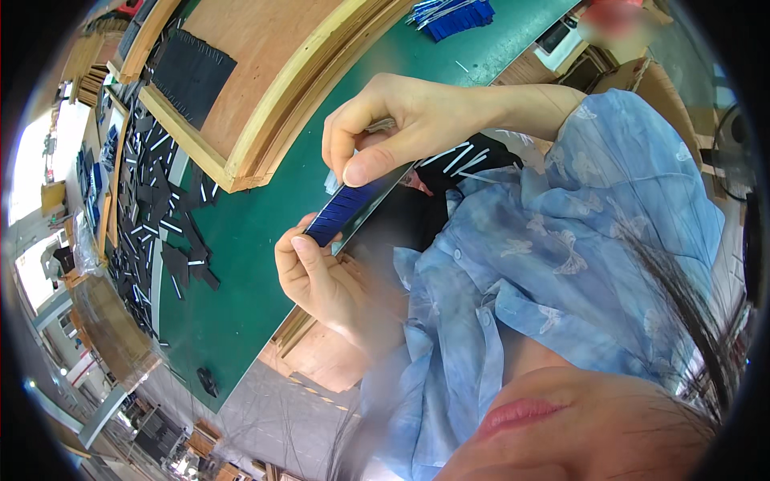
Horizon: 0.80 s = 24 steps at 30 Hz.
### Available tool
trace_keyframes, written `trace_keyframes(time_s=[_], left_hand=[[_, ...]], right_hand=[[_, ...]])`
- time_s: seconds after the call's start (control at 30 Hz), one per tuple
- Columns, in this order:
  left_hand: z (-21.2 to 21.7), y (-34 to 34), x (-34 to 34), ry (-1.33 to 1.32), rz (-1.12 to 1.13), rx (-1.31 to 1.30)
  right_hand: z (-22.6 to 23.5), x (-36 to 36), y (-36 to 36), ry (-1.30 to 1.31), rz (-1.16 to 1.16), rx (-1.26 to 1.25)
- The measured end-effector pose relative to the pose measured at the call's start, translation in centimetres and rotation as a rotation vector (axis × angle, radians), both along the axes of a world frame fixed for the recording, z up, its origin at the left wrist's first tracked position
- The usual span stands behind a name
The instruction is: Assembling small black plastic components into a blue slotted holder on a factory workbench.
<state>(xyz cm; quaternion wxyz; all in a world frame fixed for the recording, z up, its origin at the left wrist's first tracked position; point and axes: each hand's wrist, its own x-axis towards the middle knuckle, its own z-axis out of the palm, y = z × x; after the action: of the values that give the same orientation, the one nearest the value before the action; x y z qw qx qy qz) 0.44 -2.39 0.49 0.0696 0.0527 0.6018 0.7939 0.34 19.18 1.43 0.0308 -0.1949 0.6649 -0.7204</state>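
Note:
Between my two hands is a short dark-blue strip with thin pale lines across it, held at a slant above the table's edge. My left hand pinches its lower end between thumb and fingers. At the upper end, my right hand closes on it with the thumb on top and the fingers curled behind. A bit of whitish material shows beside the right thumb; I cannot tell what it is. Several white sticks lie on black cloth over my lap, under the right forearm.
On the green table stands a wooden-edged tray with a black fringed piece. Black pieces and white sticks are heaped at the left. A blue bundle lies at the far edge, a small black object near the corner.

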Motion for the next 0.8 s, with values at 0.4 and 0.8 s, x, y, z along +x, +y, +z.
trace_keyframes(time_s=[0.4,0.8], left_hand=[[-0.20,-0.21,-0.03,0.003,-0.039,0.012],[-0.22,-0.05,0.07,-0.001,-0.038,0.011]], right_hand=[[-0.04,0.06,-0.04,-0.011,-0.017,0.031],[-0.41,0.13,-0.15,-0.003,-0.026,0.000]])
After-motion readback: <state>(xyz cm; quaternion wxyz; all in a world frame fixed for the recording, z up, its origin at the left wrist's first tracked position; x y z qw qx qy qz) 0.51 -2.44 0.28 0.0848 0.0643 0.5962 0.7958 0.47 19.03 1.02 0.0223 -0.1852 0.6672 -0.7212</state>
